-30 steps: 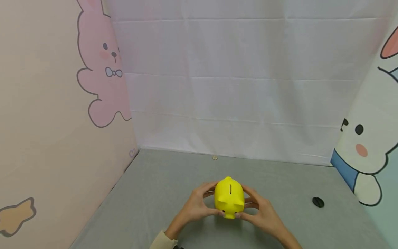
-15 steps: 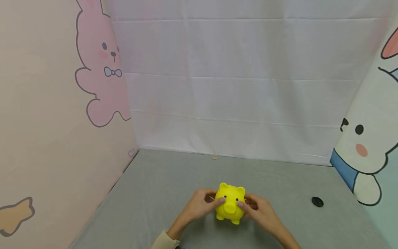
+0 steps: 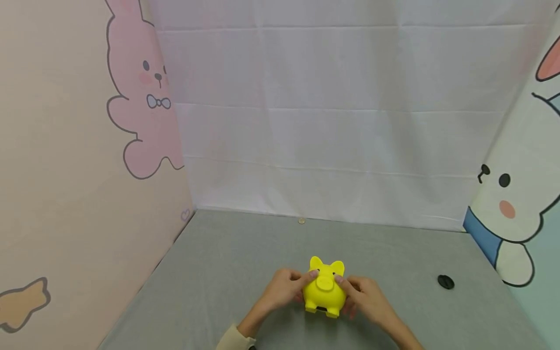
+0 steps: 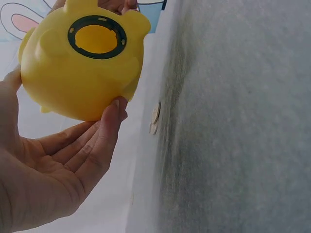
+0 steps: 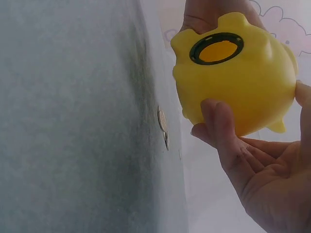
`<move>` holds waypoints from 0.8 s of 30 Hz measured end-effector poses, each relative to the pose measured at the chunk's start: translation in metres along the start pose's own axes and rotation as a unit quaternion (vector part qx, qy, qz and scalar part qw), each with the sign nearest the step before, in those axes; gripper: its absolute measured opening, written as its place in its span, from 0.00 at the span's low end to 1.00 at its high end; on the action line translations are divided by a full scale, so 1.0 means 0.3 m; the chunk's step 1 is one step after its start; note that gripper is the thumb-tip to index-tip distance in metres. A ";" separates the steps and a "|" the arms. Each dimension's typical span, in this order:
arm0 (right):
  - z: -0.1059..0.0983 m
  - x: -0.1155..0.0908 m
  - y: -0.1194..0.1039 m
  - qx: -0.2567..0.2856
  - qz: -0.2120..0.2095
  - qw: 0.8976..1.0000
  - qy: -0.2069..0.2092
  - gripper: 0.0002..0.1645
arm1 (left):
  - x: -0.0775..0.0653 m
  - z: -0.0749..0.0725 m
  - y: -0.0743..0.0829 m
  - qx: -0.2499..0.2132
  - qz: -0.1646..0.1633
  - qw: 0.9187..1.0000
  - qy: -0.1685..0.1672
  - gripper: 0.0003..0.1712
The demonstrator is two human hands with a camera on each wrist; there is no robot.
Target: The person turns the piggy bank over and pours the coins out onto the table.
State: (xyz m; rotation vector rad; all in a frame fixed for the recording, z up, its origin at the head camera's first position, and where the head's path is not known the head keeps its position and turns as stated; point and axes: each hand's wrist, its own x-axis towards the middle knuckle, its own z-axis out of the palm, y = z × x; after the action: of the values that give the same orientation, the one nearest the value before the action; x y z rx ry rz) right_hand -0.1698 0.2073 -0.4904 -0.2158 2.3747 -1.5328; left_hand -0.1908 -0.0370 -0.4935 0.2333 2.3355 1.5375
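Both hands hold a yellow piggy bank above the grey table, one at each side. It is tipped back, its snout and eyes facing me in the head view. My left hand has its thumb by one eye and its fingers curled round the side. On the opposite side my right hand grips likewise, thumb beside the other eye. In the left wrist view the underside shows a round hole with a black ring, uncovered, with the yellow inside visible. The coin slot is hidden in all current views.
A black round plug lies on the grey table at the right. Near the back edge lies a small gold coin; coins show in the left wrist view. A white cloth hangs behind, with printed side walls.
The piggy bank has been tilted back in both hands: its top slot faced me earlier, and now its face and some of its underside do. Plug and coin stay in place.
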 end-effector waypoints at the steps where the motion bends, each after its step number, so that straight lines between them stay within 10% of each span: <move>1: -0.002 0.001 -0.001 -0.002 -0.003 1.000 -0.001 0.33 | 0.002 -0.003 -0.003 -0.001 0.005 1.000 -0.003 0.31; 11: -0.008 -0.008 0.028 -0.028 -0.127 0.991 -0.018 0.49 | -0.010 -0.047 -0.022 -0.012 0.097 0.993 -0.061 0.51; 24: 0.013 -0.009 0.025 -0.050 -0.196 0.978 0.043 0.54 | -0.016 -0.050 -0.029 0.013 0.185 0.982 -0.030 0.55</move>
State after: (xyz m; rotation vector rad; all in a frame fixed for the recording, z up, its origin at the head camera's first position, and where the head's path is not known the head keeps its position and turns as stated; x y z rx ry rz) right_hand -0.1656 0.2080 -0.4983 -0.6901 2.5924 -1.6117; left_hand -0.1914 -0.0550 -0.4951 0.7467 2.3608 1.6331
